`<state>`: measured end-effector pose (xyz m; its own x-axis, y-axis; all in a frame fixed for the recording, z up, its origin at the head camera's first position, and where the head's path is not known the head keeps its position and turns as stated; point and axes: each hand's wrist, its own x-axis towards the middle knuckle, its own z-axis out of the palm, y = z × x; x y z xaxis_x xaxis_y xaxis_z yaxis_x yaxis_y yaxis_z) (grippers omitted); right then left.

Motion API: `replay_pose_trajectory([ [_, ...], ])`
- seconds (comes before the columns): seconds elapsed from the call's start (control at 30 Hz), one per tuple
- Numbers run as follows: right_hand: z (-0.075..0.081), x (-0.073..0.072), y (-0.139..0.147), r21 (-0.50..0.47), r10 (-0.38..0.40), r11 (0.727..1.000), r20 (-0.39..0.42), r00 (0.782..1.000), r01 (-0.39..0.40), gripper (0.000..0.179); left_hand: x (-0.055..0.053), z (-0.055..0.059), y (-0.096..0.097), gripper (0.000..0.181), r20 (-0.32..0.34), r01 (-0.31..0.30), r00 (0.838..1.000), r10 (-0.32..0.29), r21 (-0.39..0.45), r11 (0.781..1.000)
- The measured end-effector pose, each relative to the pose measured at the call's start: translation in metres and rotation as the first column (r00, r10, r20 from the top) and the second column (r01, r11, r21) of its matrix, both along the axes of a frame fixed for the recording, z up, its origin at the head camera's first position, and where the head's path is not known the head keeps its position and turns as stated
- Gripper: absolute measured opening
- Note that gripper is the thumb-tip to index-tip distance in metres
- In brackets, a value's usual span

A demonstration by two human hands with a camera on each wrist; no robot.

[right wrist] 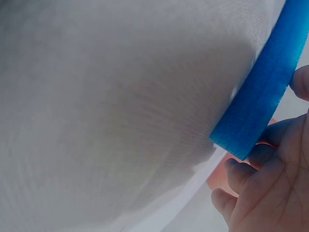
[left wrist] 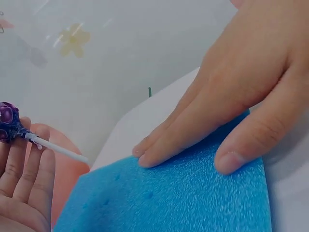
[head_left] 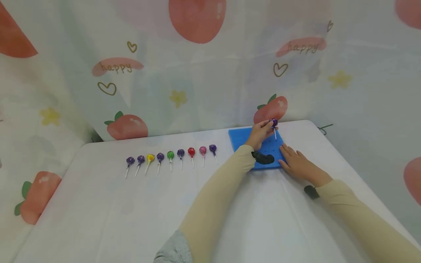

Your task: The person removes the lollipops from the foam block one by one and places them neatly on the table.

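My left hand (head_left: 258, 136) pinches a purple-wrapped lollipop (head_left: 273, 122) above the far right part of a blue foam board (head_left: 241, 136). The lollipop's white stick points down toward the board in the head view. Small holes dot the board's top. In the left wrist view, the same lollipop (left wrist: 7, 122) lies across the left hand's fingers (left wrist: 14, 166). My right hand (head_left: 300, 165) rests along the board's right edge with its fingers extended. Seen from the right wrist, the right hand (right wrist: 280, 186) touches the side of the foam (right wrist: 256, 101).
Left of the board, several lollipops lie in a row on the white-covered table (head_left: 138, 208), among them a yellow one (head_left: 150, 157), a green one (head_left: 170, 155) and a red one (head_left: 191, 152). A fruit-printed curtain (head_left: 210, 80) hangs behind the table.
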<state>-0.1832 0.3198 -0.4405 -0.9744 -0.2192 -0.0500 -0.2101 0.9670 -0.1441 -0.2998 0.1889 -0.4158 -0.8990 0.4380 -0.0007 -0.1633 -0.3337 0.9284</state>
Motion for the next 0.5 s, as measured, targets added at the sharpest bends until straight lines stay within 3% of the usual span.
replay_pose_trajectory([
  [0.37, -0.001, -0.002, -0.001, 0.013, -0.012, 1.0, 0.02, 1.0, 0.012, 0.065, 0.013, 0.01, -0.05, 0.038, -0.093, 0.139, 0.986, -0.141, -0.027, 0.99],
  [0.5, 0.001, -0.002, -0.002, 0.014, -0.009, 1.0, 0.022, 1.0, 0.009, 0.065, 0.021, 0.012, -0.073, 0.039, -0.089, 0.15, 0.984, -0.156, -0.073, 0.986],
])
